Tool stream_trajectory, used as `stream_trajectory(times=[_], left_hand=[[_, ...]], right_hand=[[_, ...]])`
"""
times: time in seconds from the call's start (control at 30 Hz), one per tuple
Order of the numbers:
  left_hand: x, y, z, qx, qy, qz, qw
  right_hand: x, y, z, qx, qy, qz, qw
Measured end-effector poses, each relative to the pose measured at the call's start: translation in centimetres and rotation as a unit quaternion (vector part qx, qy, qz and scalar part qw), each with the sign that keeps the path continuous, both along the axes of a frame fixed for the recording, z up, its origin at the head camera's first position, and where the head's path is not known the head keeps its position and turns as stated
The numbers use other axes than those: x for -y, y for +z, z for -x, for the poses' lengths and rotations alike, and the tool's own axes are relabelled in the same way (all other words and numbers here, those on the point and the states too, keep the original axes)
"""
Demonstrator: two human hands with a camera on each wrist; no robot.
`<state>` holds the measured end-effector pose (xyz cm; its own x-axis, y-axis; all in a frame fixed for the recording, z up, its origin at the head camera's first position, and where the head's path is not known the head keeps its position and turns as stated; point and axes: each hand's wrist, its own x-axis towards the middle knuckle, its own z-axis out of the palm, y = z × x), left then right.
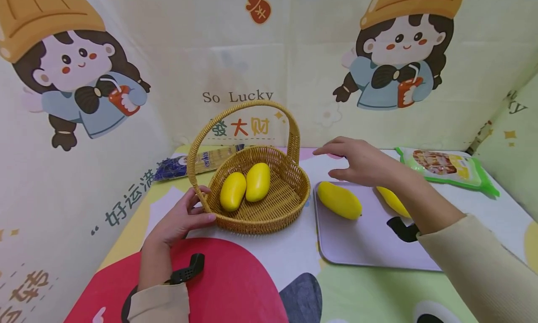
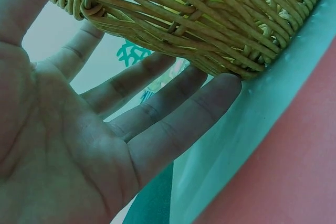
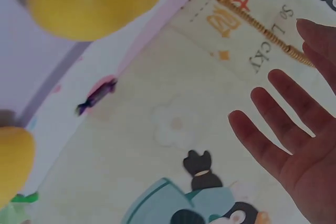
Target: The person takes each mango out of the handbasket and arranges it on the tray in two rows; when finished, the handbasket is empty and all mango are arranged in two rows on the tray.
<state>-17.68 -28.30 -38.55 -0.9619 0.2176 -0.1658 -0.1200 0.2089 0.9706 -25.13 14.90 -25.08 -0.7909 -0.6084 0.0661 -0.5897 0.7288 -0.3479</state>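
A woven basket point(image 1: 269, 227) with a tall arched handle stands in the middle of the table, and two yellow mangoes point(image 1: 233, 192) lie inside it. My left hand point(image 1: 180, 218) holds the basket's left side at the foot of the handle, thumb on the near side; the left wrist view shows its longer fingers against the wicker point(image 2: 210, 30). Over the back of a pale purple tray point(image 1: 365, 248), my right hand point(image 1: 361, 164) hovers with fingers extended and nothing in it. Below it on the tray rest one mango point(image 1: 339, 200) and another point(image 1: 394, 201), partly hidden by the forearm.
Behind the basket on the left lies a long package point(image 1: 201, 161) with a blue end. A green-edged food packet point(image 1: 449, 168) is at the back right. One small dark wrapped candy point(image 3: 97, 96) lies behind the tray. A printed cloth backdrop point(image 1: 311, 75) rises behind everything.
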Motion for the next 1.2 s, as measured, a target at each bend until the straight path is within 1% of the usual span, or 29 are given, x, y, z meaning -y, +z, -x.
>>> stream_trajectory(times=[0.17,0.33,0.57,0.7,0.87,0.97,1.07,1.2], left_hand=[[0.1,0.0,-0.1,0.000,-0.001,0.000,1.0000],[0.0,-0.1,-0.1,0.001,0.000,0.000,1.0000],[0.4,-0.1,-0.1,-0.005,-0.001,-0.003,1.0000],[0.4,0.1,-0.1,-0.009,0.000,-0.002,1.0000],[0.4,0.2,-0.1,-0.009,-0.001,-0.003,1.0000],[0.3,0.1,0.0,-0.010,-0.001,-0.004,0.9999],[0.2,0.1,0.2,-0.008,-0.001,-0.006,1.0000],[0.1,0.0,0.3,-0.005,-0.002,-0.006,1.0000]], right_hand=[[2.3,0.7,0.7,-0.001,0.021,-0.002,0.9998],[4.4,0.9,1.5,0.011,0.038,-0.005,0.9992],[7.1,1.6,2.0,0.036,0.042,-0.007,0.9985],[8.4,1.9,2.5,0.042,0.054,-0.020,0.9975],[9.6,2.4,3.1,0.075,0.061,-0.036,0.9947],[10.3,2.5,3.3,0.097,0.062,-0.037,0.9926],[10.9,2.3,3.5,0.114,0.063,-0.039,0.9907],[11.6,1.6,3.8,0.130,0.056,-0.041,0.9890]])
